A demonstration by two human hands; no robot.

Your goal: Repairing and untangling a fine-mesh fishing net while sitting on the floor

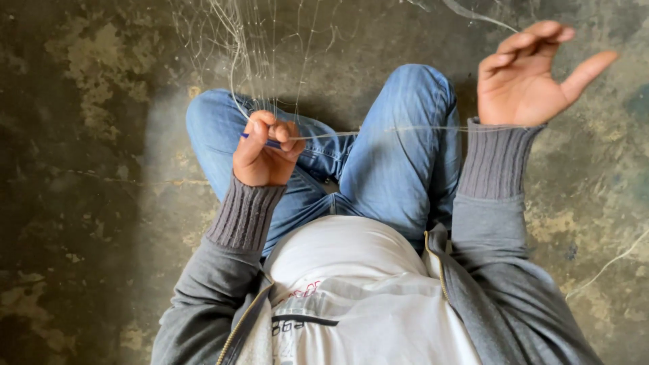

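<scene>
My left hand (pixel 265 150) is closed around a thin blue tool (pixel 269 142) and pinches a pale, fine fishing net (pixel 251 51) that hangs down from above over my left knee. A taut clear line (pixel 378 130) runs from that hand across my lap to the right. My right hand (pixel 531 73) is raised at the upper right, palm toward me, fingers bent and thumb spread, with the line passing behind the wrist and a strand (pixel 481 18) looping near the fingertips. Whether those fingers grip the strand is unclear.
I sit with knees up in blue jeans (pixel 405 162), grey jacket and white shirt. Worn, stained concrete floor (pixel 81 203) lies all around. A loose pale strand (pixel 608 263) lies on the floor at the lower right.
</scene>
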